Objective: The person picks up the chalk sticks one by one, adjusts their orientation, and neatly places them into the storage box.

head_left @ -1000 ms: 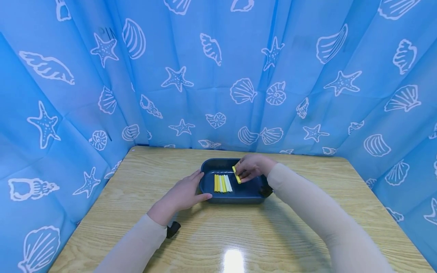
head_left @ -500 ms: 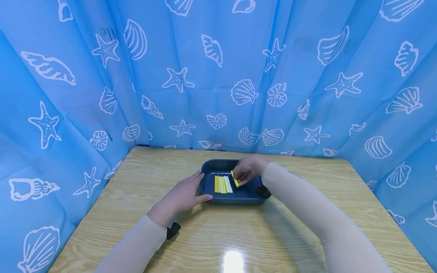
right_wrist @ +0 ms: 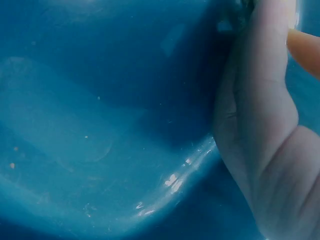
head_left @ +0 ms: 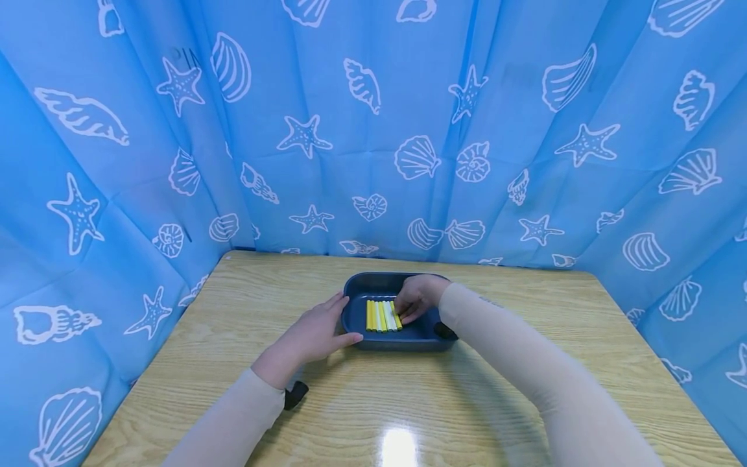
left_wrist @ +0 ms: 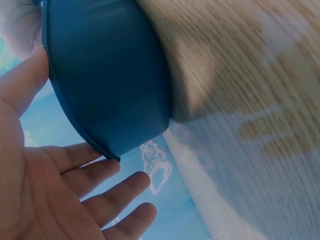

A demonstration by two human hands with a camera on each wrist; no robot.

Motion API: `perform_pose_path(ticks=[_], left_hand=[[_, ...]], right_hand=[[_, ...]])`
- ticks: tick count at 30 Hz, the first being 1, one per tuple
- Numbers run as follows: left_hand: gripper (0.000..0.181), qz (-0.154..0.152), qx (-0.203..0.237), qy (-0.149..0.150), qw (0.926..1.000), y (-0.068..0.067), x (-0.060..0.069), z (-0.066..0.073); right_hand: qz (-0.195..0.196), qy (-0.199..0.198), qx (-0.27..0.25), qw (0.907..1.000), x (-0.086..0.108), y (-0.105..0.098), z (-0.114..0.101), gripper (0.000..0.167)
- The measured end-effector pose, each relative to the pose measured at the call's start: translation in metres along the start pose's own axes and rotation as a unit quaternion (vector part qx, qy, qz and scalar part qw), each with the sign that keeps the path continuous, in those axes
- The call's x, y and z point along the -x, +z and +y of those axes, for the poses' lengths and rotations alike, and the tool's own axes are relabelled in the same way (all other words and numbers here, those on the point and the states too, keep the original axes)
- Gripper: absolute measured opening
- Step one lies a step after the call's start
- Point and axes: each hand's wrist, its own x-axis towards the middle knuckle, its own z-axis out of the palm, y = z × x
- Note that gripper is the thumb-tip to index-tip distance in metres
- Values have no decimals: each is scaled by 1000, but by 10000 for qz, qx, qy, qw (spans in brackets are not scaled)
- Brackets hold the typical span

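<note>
Inside a dark blue tray, a row of yellow and white chalk sticks lies side by side toward the left. My right hand reaches into the tray and pinches a yellow chalk stick against the row's right end, partly hidden by the fingers. The right wrist view shows that hand over the bare tray floor, without the chalk visible. My left hand steadies the tray's left end with fingers extended. In the left wrist view, its thumb and some fingertips touch the rim.
The tray stands on a wood-grain table near its back edge. Behind and beside the table hangs a blue curtain with white shells and starfish. Black wrist-worn pieces show near both hands.
My right hand has carried the yellow chalk stick left and down, from above the tray floor to the right end of the row. The left hand has stayed in place.
</note>
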Motion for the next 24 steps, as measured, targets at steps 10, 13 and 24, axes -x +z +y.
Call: perform_pose_path(ticks=[10, 13, 24], left_hand=[[89, 3, 45, 56, 10000, -3, 3, 2], [90, -20, 49, 38, 10000, -4, 3, 3], [89, -3, -32, 108, 9999, -1, 1, 1]], right_hand=[[-148, -279, -41, 9995, 7, -11, 0, 31], [-254, -324, -167, 9990, 17, -19, -2, 36], [-584, -930, 139, 9939, 63, -38, -2, 47]])
